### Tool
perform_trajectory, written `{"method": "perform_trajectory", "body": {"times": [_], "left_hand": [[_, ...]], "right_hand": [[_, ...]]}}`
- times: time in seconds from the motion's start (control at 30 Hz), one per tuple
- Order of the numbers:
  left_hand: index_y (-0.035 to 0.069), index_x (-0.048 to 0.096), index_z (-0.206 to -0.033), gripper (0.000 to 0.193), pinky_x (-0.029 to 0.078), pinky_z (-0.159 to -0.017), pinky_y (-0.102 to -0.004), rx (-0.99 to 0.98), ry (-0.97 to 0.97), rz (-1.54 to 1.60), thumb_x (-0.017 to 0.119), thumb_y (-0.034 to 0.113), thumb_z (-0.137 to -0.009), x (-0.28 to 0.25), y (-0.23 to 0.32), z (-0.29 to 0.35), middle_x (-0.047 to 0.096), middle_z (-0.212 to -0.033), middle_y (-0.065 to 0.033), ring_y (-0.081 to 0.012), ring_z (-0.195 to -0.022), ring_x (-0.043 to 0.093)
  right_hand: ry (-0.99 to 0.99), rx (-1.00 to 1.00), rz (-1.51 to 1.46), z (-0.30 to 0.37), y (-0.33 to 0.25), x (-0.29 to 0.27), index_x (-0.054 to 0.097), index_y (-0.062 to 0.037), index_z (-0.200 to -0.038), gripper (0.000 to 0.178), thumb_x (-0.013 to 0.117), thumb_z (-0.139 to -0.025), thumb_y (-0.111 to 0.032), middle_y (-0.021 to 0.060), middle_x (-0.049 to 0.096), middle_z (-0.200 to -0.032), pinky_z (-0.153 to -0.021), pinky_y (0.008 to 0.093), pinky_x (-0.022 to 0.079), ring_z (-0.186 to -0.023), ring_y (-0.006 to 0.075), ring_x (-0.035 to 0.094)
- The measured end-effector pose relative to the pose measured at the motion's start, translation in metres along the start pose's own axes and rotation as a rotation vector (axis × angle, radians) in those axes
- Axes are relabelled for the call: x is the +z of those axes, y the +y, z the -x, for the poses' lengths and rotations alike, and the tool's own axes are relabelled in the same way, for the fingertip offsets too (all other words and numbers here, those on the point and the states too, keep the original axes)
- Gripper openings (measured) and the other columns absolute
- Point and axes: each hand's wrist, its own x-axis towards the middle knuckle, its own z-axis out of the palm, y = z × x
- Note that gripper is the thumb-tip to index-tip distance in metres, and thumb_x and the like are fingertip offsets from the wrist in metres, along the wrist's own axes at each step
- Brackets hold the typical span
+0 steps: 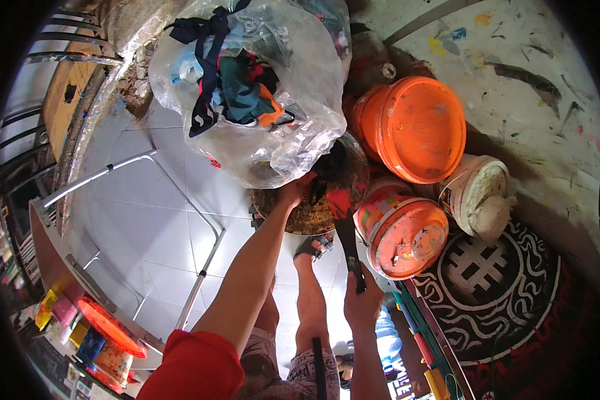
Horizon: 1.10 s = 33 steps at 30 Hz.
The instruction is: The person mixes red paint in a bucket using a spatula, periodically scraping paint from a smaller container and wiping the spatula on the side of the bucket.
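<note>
My right hand is closed round the handle of a long, dark machete-like blade, which points away from me. Its broad far end is red. My left hand reaches under the near edge of a big clear plastic bag. Its fingers look closed beside a black thing, but shadow and plastic partly hide them, so what they grip I cannot make out. Beneath both hands is a round, brown, stained surface. The bag holds crumpled cloth in dark green, orange and black, with dark straps.
Right of the blade stand a tall orange bucket, a red-lidded paint bucket and a crusted white bucket. A black painted disc lies beyond. At left is a metal-legged table; a paint-marked wall rises right.
</note>
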Motion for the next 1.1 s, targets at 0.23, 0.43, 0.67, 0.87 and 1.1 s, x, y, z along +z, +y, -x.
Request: {"method": "perform_trajectory", "body": {"times": [0.23, 0.43, 0.67, 0.87, 1.1], "left_hand": [[0.0, 0.064, -0.125, 0.047, 0.056, -0.095, -0.0403, -0.429, -0.139, -0.238, 0.06, 0.038, -0.097, 0.016, 0.11, 0.075, 0.07, -0.117, -0.0141, -0.027, -0.106, 0.068], [0.011, 0.056, -0.137, 0.048, 0.058, -0.093, -0.0508, -0.671, -0.117, 0.343, 0.049, 0.045, -0.104, 0.022, 0.137, 0.084, 0.061, -0.136, -0.0084, -0.0227, -0.118, 0.064], [0.01, 0.058, -0.135, 0.043, 0.055, -0.096, -0.0403, -0.558, -0.379, 0.34, 0.068, 0.033, -0.1, 0.03, 0.145, 0.076, 0.065, -0.13, -0.004, -0.0162, -0.113, 0.064], [0.005, 0.066, -0.125, 0.042, 0.051, -0.09, -0.0276, -0.447, -0.438, 0.127, 0.078, 0.031, -0.094, 0.043, 0.157, 0.07, 0.069, -0.113, -0.0027, -0.0128, -0.097, 0.065], [0.007, 0.069, -0.12, 0.034, 0.049, -0.079, -0.0275, -0.396, -0.425, 0.196, 0.077, 0.028, -0.095, 0.029, 0.118, 0.057, 0.069, -0.101, 0.0019, -0.0091, -0.088, 0.061]], "right_hand": [[0.018, 0.035, 0.072, -0.003, -0.005, 0.012, 0.065, -0.0013, -0.132, 0.043, 0.062, -0.097, -0.026, 0.0233, 0.074, -0.102, -0.086, 0.0475, 0.054, -0.094, 0.0391, 0.073], [-0.027, 0.0, 0.106, -0.006, 0.001, 0.016, 0.065, -0.0043, -0.133, 0.042, 0.062, -0.097, -0.027, 0.0236, 0.073, -0.1, -0.084, 0.0497, 0.054, -0.094, 0.0415, 0.072], [-0.026, -0.047, 0.149, -0.01, 0.014, 0.011, 0.065, -0.0078, -0.133, 0.041, 0.061, -0.097, -0.027, 0.0228, 0.073, -0.096, -0.081, 0.0507, 0.054, -0.09, 0.0412, 0.072], [-0.051, -0.026, 0.195, -0.011, 0.002, 0.006, 0.065, -0.0089, -0.133, 0.04, 0.06, -0.097, -0.027, 0.0211, 0.073, -0.092, -0.08, 0.05, 0.054, -0.089, 0.0398, 0.072], [-0.054, -0.035, 0.153, -0.007, 0.003, 0.004, 0.066, -0.0099, -0.132, 0.039, 0.061, -0.098, -0.028, 0.0198, 0.073, -0.092, -0.08, 0.05, 0.054, -0.089, 0.0391, 0.072]]}}
